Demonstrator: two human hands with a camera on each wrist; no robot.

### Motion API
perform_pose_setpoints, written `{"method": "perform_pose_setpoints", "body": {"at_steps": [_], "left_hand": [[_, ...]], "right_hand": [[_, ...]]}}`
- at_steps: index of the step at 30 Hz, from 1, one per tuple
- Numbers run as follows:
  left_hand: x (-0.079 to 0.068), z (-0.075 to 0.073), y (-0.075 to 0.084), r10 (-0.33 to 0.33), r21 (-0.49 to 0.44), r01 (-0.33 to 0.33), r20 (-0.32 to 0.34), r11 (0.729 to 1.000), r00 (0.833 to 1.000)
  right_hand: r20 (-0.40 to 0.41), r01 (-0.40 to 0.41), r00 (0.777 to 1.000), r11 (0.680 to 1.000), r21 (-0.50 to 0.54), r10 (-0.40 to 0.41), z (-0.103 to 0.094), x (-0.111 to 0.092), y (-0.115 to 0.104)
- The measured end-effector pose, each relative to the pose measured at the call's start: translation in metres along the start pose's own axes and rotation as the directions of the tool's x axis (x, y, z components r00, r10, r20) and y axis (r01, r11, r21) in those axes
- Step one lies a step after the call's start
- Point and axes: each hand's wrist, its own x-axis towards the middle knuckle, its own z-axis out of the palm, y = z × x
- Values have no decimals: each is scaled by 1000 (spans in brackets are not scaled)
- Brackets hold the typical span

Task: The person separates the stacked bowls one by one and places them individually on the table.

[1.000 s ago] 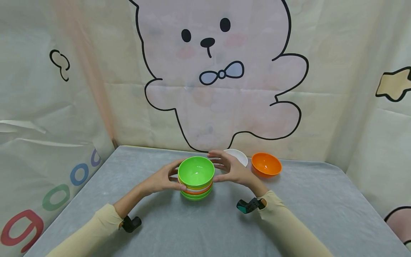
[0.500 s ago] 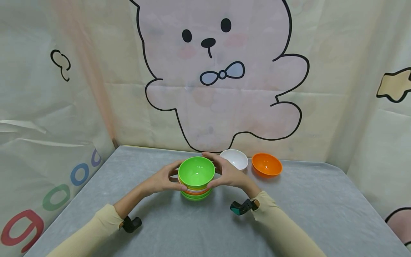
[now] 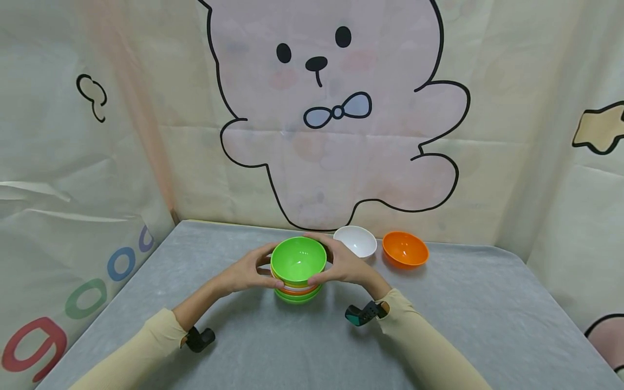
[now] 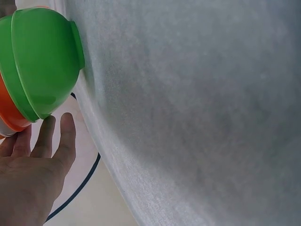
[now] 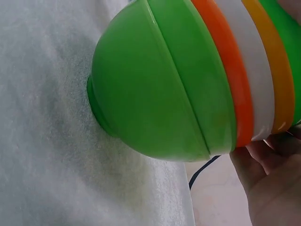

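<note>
Nested bowls form an upright stack [image 3: 298, 262] on the grey cloth-covered table [image 3: 273, 346]. Its top bowl is green, with yellow, white and orange rims under it and green at the bottom. My left hand [image 3: 246, 272] holds the stack's left side, thumb in front and fingers reaching round behind. On the opposite side my right hand [image 3: 347, 265] grips it in the same way, its thumb near the upper rims. In the right wrist view the bottom green bowl [image 5: 141, 89] has its foot at the cloth. The left wrist view shows fingertips [image 4: 67, 123] against the bowls' rims.
Behind my right hand stands a white bowl [image 3: 356, 242], partly hidden by it. An orange bowl [image 3: 405, 249] sits to its right, near the table's back edge. A printed cloth backdrop [image 3: 487, 179] hangs behind the table.
My right hand has moved left onto the stack and closed round its side, baring more of the white bowl. The left hand and the stack have stayed almost still.
</note>
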Motion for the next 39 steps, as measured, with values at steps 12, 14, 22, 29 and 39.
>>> {"method": "perform_pose_setpoints", "body": {"at_steps": [12, 14, 22, 29, 39], "left_hand": [[0, 0, 1, 10, 1, -10, 0, 1000, 1000], [0, 0, 1, 9, 1, -9, 1, 1000, 1000], [0, 1, 2, 2, -10, -2, 5, 1000, 1000], [-1, 1, 2, 6, -13, -6, 13, 1000, 1000], [1, 1, 2, -10, 14, 10, 2, 1000, 1000]], "right_hand": [[-42, 51, 998, 997, -50, -53, 1, 1, 2], [-47, 52, 997, 997, -54, -55, 0, 1, 2], [-58, 96, 993, 994, -44, -99, -1, 1, 0], [-83, 144, 986, 989, -18, -145, -6, 1, -5], [-173, 148, 976, 986, 71, -134, -28, -15, -18]]}}
